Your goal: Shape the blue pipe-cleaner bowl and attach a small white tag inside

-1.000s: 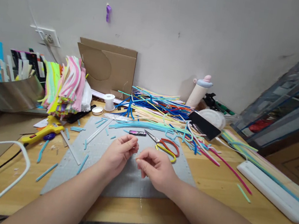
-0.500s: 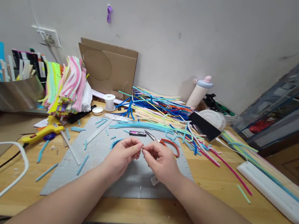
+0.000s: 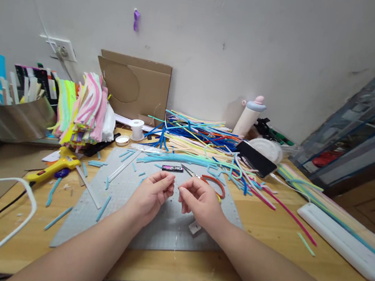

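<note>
Above the grey cutting mat (image 3: 157,235), my left hand (image 3: 151,193) and my right hand (image 3: 200,202) face each other a short way apart, both in a pinch. Between the fingertips a very fine clear thread (image 3: 177,185) shows faintly; its ends are hard to make out. A glint of thin clear strand also appears below the hands, near the mat's front edge. Just beyond my right hand lie scissors with orange handles (image 3: 216,181), partly covered by it. A small black packet (image 3: 172,168) rests behind the hands. A small white piece (image 3: 194,226) lies under my right wrist.
Blue chenille-stem pieces (image 3: 103,208) are scattered on the left. A yellow glue gun (image 3: 54,169) lies beyond them. Colourful chenille stems (image 3: 202,133) are piled at the back, near a white spool (image 3: 137,129) and a phone (image 3: 257,159). A white power strip (image 3: 340,241) sits right.
My hands have drawn slightly apart, from fingertips touching to a small gap. The blue curled piece beside my left hand is now mostly hidden.
</note>
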`<control>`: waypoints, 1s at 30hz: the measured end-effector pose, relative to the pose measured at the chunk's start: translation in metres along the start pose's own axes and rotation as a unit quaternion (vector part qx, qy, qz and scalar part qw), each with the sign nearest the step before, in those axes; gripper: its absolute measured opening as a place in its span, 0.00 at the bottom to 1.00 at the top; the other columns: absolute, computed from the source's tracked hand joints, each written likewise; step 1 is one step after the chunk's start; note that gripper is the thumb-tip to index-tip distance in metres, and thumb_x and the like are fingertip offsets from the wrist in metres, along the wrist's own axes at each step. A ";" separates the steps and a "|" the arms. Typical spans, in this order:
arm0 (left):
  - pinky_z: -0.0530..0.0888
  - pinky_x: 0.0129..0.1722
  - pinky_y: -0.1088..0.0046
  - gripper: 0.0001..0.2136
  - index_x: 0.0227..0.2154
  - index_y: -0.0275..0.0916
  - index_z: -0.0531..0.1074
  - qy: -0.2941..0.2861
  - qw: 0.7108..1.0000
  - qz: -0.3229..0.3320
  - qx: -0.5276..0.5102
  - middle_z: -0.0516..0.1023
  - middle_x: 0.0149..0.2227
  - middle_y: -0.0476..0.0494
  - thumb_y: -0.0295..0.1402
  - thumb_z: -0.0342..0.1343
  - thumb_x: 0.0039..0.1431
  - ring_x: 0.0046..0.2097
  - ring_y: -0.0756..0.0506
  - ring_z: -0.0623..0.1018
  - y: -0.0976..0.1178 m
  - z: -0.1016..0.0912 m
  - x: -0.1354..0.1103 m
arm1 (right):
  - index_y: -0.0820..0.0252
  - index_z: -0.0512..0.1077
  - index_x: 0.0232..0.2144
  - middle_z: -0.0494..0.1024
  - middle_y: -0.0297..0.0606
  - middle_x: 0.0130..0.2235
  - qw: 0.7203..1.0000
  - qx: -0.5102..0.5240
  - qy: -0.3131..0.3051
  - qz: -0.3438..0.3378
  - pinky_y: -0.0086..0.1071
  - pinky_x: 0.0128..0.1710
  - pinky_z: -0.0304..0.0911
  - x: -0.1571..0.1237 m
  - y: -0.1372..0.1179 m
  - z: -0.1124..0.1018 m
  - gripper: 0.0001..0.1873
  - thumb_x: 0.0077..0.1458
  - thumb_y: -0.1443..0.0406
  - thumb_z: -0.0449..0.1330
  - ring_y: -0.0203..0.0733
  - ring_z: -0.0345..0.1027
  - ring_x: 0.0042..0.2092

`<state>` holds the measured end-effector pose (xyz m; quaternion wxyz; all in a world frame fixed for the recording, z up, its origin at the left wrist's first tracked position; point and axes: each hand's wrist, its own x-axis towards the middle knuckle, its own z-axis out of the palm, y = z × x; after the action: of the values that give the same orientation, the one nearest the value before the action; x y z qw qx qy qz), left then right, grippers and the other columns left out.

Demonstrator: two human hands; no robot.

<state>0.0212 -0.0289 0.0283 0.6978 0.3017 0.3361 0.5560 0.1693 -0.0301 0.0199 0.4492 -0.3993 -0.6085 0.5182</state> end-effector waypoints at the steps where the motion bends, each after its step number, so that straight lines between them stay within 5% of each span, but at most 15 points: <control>1: 0.67 0.28 0.79 0.11 0.25 0.34 0.75 -0.001 1.000 0.000 -0.001 0.71 0.22 0.51 0.33 0.70 0.42 0.26 0.54 0.70 0.001 0.000 0.000 | 0.59 0.65 0.28 0.71 0.29 0.23 1.000 0.013 -0.003 0.006 0.25 0.17 0.60 0.001 -0.001 0.000 0.11 0.54 0.58 0.58 0.30 0.63 0.18; 22: 0.63 0.28 0.75 0.12 0.24 0.34 0.74 -0.026 0.998 -0.004 0.050 0.72 0.23 0.50 0.36 0.69 0.42 0.24 0.53 0.68 -0.002 0.003 -0.002 | 0.59 0.64 0.28 0.68 0.26 0.18 0.995 0.068 -0.050 0.055 0.25 0.15 0.56 0.001 -0.008 -0.002 0.13 0.52 0.55 0.57 0.30 0.58 0.16; 30: 0.61 0.26 0.76 0.11 0.25 0.34 0.75 -0.018 0.997 0.001 0.072 0.71 0.22 0.50 0.33 0.70 0.41 0.23 0.53 0.66 -0.001 0.004 -0.002 | 0.59 0.67 0.29 0.68 0.29 0.21 0.998 -0.056 0.018 -0.029 0.26 0.19 0.56 0.000 -0.005 -0.004 0.08 0.54 0.60 0.57 0.31 0.59 0.20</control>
<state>0.0252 -0.0312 0.0300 0.6796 0.3613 0.3626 0.5254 0.1729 -0.0294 0.0248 0.4522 -0.4151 -0.6395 0.4630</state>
